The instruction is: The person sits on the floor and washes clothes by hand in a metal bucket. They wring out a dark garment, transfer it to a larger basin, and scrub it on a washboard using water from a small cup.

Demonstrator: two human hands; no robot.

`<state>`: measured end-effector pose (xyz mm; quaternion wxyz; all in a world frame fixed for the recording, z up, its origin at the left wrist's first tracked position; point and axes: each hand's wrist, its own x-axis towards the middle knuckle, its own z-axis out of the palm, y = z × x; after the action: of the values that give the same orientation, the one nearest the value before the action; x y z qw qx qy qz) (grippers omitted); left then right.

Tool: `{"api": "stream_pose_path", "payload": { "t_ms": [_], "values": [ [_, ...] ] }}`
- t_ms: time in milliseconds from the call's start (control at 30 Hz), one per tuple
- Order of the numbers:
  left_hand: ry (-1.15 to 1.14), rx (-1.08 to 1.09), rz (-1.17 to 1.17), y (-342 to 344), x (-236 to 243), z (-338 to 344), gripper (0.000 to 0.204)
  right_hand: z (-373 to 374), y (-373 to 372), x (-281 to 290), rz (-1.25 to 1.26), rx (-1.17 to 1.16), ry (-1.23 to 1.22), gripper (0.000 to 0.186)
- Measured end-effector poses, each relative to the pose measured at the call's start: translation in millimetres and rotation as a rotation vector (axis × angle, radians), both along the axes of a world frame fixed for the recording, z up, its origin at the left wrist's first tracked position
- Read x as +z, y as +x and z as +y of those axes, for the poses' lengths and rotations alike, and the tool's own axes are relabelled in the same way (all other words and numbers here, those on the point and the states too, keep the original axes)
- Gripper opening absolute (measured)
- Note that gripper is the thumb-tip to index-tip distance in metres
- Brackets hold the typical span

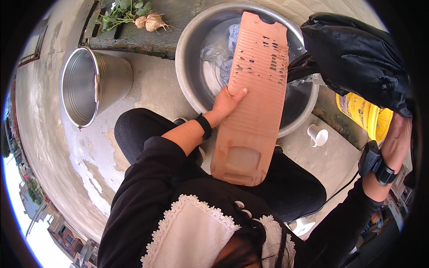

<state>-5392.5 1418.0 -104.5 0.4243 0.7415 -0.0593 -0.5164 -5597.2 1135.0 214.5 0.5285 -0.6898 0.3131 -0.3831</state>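
Note:
A pinkish-brown ribbed washboard point(259, 107) leans from my lap into a wide metal basin point(184, 76). Its lower end rests near my body, and its upper end lies over the basin's far part. My left hand point(227, 103) grips the board's left edge, with the thumb on the ribs. At the right, my right hand point(401, 123) holds up a wet, shiny black garment point(357, 56); the cloth hides its fingers. One part of that garment trails down toward the basin, behind the board. Blue-and-white striped cloth point(233, 38) lies in the basin's water.
An empty metal bucket point(114, 73) lies tipped at the left. Leafy root vegetables point(154, 21) sit beyond it. A white cup point(317, 136) stands right of the basin, near a yellow bucket point(353, 107) lying on its side. My knees flank the washboard.

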Motion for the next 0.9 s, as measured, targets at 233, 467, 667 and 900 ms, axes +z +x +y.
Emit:
{"api": "stream_pose_path", "payload": {
  "t_ms": [233,467,667,900],
  "values": [
    [0.056,-0.009,0.139,3,-6,-2,0.054,15,107,-45,-0.098,0.297,0.044,0.046],
    [0.294,-0.529,0.060,56,15,7,0.057,69,125,-180,0.618,0.843,-0.264,0.052],
    [0.116,-0.496,-0.325,141,33,-25,0.042,75,98,-214,0.661,1.242,-0.102,0.040],
    [0.075,-0.694,-0.608,73,20,-71,0.106,34,138,-258,0.799,0.590,-0.633,0.051]
  ]
}}
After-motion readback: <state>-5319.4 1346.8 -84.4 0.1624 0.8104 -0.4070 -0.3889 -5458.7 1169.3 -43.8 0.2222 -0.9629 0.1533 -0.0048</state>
